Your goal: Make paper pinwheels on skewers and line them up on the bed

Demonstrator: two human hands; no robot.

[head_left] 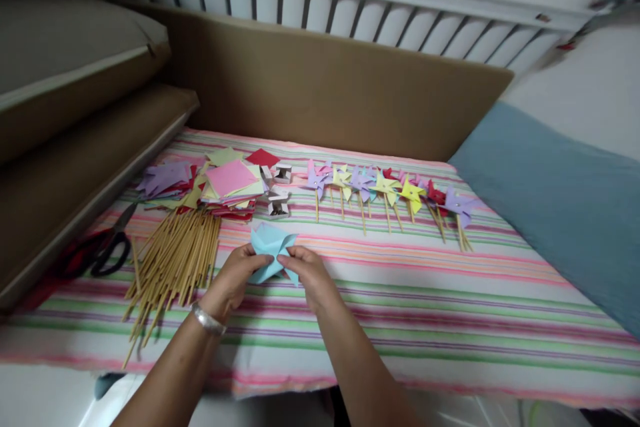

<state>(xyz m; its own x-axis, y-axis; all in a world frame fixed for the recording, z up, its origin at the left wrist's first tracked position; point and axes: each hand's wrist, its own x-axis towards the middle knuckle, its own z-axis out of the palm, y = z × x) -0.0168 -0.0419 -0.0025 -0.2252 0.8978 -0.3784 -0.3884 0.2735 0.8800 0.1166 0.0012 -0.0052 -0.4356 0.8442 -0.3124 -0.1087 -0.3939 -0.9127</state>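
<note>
A light blue paper pinwheel (273, 238) is held between both hands above the striped cloth, its corners folded in towards the middle. My left hand (240, 272) pinches it from the left, thumb near the centre. From the right, my right hand (309, 271) grips it the same way, its thumb close to the other one. Left of my hands lies a pile of thin wooden sticks (175, 260). Just beyond the pinwheel sit stacked square papers (233, 180) in several colours and small white boxes (278, 203), one with small metal-looking bits inside.
Finished pinwheels on sticks (363, 180) lie in a row at the back right. Dark-handled scissors (113, 250) rest at the left beside cut purple papers (163, 178). A brown board (320, 87) stands along the back, and thick cushion-like slabs (85, 127) rise at the left.
</note>
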